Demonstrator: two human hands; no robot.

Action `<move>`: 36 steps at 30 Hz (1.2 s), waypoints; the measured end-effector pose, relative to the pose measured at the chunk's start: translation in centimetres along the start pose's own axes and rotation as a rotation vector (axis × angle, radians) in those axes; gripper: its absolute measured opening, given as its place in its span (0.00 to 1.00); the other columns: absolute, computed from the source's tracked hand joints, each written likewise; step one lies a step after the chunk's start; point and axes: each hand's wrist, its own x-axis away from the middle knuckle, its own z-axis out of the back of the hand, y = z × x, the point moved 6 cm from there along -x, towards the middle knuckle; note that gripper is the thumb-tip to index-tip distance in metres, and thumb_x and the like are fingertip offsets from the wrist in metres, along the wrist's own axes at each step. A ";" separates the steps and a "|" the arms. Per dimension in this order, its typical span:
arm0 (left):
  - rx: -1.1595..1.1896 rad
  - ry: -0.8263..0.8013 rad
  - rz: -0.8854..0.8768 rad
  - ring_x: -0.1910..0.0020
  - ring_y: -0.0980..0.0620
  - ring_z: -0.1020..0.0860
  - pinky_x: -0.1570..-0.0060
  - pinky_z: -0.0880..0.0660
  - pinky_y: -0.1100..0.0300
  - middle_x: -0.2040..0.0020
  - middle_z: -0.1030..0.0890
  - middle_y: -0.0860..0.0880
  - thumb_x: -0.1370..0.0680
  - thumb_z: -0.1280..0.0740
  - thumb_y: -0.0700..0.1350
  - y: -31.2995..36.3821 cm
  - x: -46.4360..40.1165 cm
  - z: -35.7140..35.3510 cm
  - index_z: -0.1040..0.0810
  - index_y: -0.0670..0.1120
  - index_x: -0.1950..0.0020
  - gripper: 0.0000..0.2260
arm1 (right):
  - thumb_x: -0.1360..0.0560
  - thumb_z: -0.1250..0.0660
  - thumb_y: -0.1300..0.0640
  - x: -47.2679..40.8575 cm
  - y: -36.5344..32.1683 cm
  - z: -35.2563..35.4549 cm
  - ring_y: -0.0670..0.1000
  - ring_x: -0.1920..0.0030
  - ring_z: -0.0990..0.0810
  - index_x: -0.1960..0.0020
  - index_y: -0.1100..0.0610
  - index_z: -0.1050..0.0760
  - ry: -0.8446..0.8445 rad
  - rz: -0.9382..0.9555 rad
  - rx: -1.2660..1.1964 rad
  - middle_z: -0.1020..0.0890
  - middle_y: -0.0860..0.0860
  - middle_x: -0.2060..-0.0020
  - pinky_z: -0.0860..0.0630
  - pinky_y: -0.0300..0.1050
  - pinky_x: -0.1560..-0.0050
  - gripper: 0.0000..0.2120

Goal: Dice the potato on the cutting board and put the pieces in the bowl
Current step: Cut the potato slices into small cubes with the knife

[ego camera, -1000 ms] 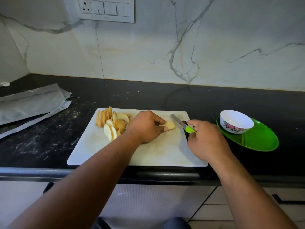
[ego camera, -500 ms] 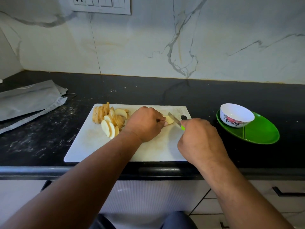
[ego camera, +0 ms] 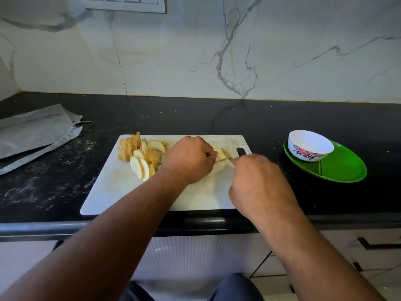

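at the centre of the frame, on a white cutting board [ego camera: 112, 187] lying on the black worktop [ego camera: 217, 118]: left hand [ego camera: 188, 159] with fingers [ego camera: 211, 154] curled and pinching a pale potato piece [ego camera: 220, 153] against the board; right hand [ego camera: 256, 183] just beside it, lower right, fingers wrapped round a knife handle, hidden under the hand; knife [ego camera: 226, 154] blade angled up-left, touching the potato piece. left of the left hand, on the board's upper left part, a heap of potato slices [ego camera: 141, 155], some leaning upright, some flat. at right of the frame, well apart from the board, a white floral bowl [ego camera: 310, 145] standing on the upper left of a green divided plate [ego camera: 342, 168]. at far left, a folded grey cloth [ego camera: 36, 133] on the worktop. along the top, marble wall with a switch panel [ego camera: 125, 3].
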 end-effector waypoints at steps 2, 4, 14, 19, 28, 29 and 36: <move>0.009 0.008 -0.005 0.49 0.54 0.17 0.45 0.18 0.57 0.46 0.13 0.56 0.20 0.28 0.56 0.1 0.1 0.1 0.11 0.53 0.47 0.10 | 0.24 0.36 0.60 0.8 0.2 0.4 0.52 0.56 0.21 0.39 0.53 0.23 -0.015 -0.008 -0.007 0.22 0.52 0.50 0.24 0.42 0.59 0.15; 0.009 0.008 -0.012 0.48 0.56 0.18 0.45 0.20 0.59 0.43 0.14 0.58 0.20 0.28 0.56 0.1 0.1 0.1 0.12 0.54 0.44 0.11 | 0.24 0.34 0.59 1.4 0.3 0.7 0.51 0.56 0.22 0.37 0.53 0.24 -0.034 -0.013 -0.014 0.22 0.51 0.48 0.22 0.42 0.57 0.16; 0.027 0.009 0.001 0.49 0.55 0.17 0.45 0.18 0.55 0.46 0.13 0.58 0.21 0.28 0.58 0.0 0.5 0.2 0.12 0.56 0.44 0.11 | 0.25 0.37 0.60 1.4 0.5 1.5 0.52 0.56 0.23 0.35 0.53 0.25 0.094 -0.014 0.003 0.24 0.51 0.50 0.32 0.39 0.62 0.18; 0.031 0.011 0.000 0.48 0.54 0.17 0.45 0.18 0.54 0.47 0.13 0.56 0.21 0.28 0.59 0.1 0.8 0.2 0.12 0.56 0.44 0.11 | 0.25 0.37 0.62 -0.2 -0.6 -0.1 0.52 0.60 0.26 0.40 0.53 0.23 0.050 0.005 -0.001 0.23 0.52 0.47 0.34 0.39 0.63 0.15; 0.034 -0.012 0.032 0.49 0.53 0.17 0.47 0.18 0.57 0.47 0.13 0.55 0.20 0.29 0.59 0.1 0.5 0.3 0.12 0.55 0.45 0.11 | 0.23 0.36 0.60 0.7 -0.8 -0.3 0.52 0.51 0.19 0.37 0.53 0.24 -0.001 0.012 -0.022 0.24 0.51 0.48 0.23 0.41 0.56 0.15; 0.037 -0.013 0.034 0.49 0.54 0.18 0.48 0.19 0.59 0.45 0.13 0.56 0.20 0.29 0.59 0.0 0.5 0.3 0.12 0.56 0.43 0.12 | 0.24 0.35 0.59 1.2 -0.6 -0.2 0.52 0.50 0.19 0.38 0.53 0.24 -0.014 0.008 -0.025 0.24 0.51 0.49 0.23 0.41 0.54 0.15; 0.094 0.007 0.081 0.53 0.56 0.19 0.47 0.18 0.55 0.50 0.14 0.58 0.23 0.26 0.60 -0.5 0.5 0.4 0.11 0.55 0.48 0.11 | 0.25 0.35 0.58 2.8 0.0 0.8 0.52 0.53 0.22 0.41 0.52 0.24 -0.003 0.008 0.005 0.27 0.49 0.52 0.29 0.39 0.59 0.13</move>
